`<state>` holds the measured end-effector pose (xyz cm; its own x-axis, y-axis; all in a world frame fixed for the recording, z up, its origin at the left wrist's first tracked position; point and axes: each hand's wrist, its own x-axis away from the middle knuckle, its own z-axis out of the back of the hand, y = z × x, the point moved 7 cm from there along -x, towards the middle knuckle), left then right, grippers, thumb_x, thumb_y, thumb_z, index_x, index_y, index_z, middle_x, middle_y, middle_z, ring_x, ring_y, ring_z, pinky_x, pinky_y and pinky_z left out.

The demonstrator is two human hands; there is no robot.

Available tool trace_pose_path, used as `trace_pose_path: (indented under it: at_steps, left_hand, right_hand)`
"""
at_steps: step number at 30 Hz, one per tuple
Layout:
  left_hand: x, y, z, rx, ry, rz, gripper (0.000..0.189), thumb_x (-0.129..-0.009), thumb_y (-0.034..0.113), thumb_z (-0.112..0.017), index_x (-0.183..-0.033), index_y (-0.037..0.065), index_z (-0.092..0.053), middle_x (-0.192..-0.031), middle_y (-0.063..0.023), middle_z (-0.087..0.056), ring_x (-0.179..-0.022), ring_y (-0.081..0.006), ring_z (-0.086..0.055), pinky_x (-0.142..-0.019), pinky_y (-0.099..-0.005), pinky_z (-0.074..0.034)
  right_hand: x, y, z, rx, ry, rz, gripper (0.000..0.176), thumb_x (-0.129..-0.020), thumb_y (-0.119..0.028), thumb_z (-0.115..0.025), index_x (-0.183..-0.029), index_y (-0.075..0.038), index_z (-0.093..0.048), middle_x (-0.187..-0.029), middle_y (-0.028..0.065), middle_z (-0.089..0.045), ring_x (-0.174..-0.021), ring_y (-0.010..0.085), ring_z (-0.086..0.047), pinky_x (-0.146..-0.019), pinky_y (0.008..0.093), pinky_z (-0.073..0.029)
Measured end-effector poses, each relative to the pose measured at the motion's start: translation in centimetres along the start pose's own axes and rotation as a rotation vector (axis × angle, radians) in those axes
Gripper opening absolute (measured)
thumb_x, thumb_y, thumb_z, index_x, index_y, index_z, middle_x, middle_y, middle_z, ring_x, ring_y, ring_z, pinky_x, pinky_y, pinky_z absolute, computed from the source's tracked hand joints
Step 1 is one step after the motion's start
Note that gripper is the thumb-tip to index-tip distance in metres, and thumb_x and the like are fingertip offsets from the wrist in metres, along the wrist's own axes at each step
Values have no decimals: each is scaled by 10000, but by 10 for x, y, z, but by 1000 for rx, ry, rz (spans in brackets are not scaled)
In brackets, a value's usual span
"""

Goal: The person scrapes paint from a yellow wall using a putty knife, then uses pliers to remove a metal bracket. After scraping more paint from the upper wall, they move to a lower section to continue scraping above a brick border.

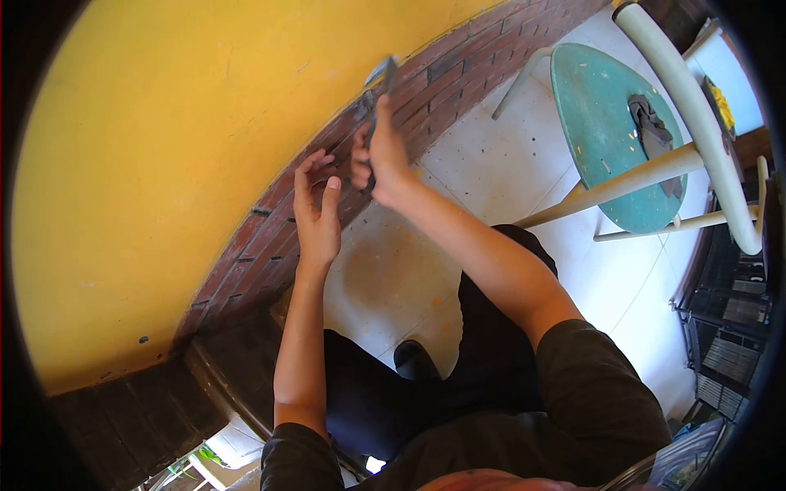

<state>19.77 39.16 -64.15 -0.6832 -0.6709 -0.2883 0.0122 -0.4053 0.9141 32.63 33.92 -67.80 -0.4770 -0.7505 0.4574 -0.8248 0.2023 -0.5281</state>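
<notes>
My right hand [383, 159] is closed around the dark handle of a flat hand tool [388, 75]. The tool points upward, with a grey, blade-like end above my thumb; motion blurs its exact kind. To its left, my left hand [318, 217] is raised with thumb and fingers curved apart and nothing between them. Both hands overlap the low brick band [438, 90] of the yellow wall [180, 155] in this view.
At the right stands a chair with a worn green seat [589, 123] and cream tubular frame [671, 98]. A dark cloth [652, 135] lies on the seat. The pale tiled floor [393, 270] has brown stains and crumbs. A dark metal rack [729, 327] stands farther right.
</notes>
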Motion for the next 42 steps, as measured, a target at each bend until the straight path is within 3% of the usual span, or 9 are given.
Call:
trace_pose_path:
  at_steps: [10,15,19,28,33,36,40,41,42]
  left_hand:
    - [-2,-5,-26,190,-68,172,436,-1063,204,-550,-1439,0,-465,-1300,-145,-587,-1014,-199,-604,-918,-354,-505]
    - [-12,-19,-25,35,-6,-13,434,-1048,204,-583,-1426,14,-486,-1244,-138,-613,-939,-173,-623,-839,-326,-521]
    - [-8,-3,-37,201,-54,224,439,-1079,263,-539,-1431,6,-483,-1279,-126,-598,-933,-144,-591,-803,-300,-492]
    - [-10,-21,-46,256,16,232,438,-1093,299,-516,-1398,-14,-517,-1156,-99,-642,-956,-127,-590,-843,-277,-487]
    - [-7,-21,-47,193,19,293,450,-1102,346,-478,-1362,-13,-559,-1192,-82,-639,-1052,-141,-581,-937,-288,-452]
    - [-3,-22,-46,202,24,258,466,-1106,360,-459,-1374,-6,-564,-1226,-82,-639,-1096,-151,-587,-985,-306,-443]
    - [-4,-27,-39,165,39,306,461,-1105,331,-472,-1403,-15,-537,-1233,-107,-642,-1063,-160,-586,-945,-311,-463]
    - [-4,-31,-38,163,35,313,462,-1106,328,-470,-1406,-17,-536,-1244,-112,-641,-1076,-165,-587,-953,-316,-462]
    - [-6,-36,-38,173,23,290,470,-1108,335,-454,-1404,-20,-543,-1273,-116,-638,-1129,-174,-591,-998,-327,-452]
  right_hand:
    - [-2,6,8,245,35,133,703,-994,-779,-345,-789,-114,-444,-559,-19,-368,-392,127,-320,-359,303,-252]
    - [0,-16,16,245,55,193,699,-1004,-758,-366,-738,-116,-445,-578,-19,-394,-400,130,-359,-362,313,-282]
    - [1,2,17,365,51,279,708,-1020,-706,-417,-733,-67,-521,-566,15,-476,-391,143,-443,-360,314,-327]
    - [-1,-2,21,611,76,448,756,-1040,-646,-452,-828,46,-667,-632,98,-627,-583,185,-632,-537,347,-476]
    - [-1,-2,15,545,47,528,724,-1054,-616,-455,-790,25,-664,-592,83,-605,-488,173,-573,-475,333,-443]
    - [-9,-16,17,420,4,327,713,-1053,-609,-467,-777,17,-669,-584,83,-606,-457,164,-554,-447,324,-419]
    - [-1,8,11,600,85,641,691,-1057,-633,-426,-648,-78,-477,-529,25,-471,-400,133,-446,-382,311,-363]
    - [-8,12,20,614,82,533,723,-1046,-625,-468,-687,-6,-570,-575,78,-559,-570,191,-598,-563,373,-465]
    - [-11,1,20,569,81,498,729,-1047,-637,-450,-692,-11,-571,-570,67,-546,-548,182,-574,-541,361,-451]
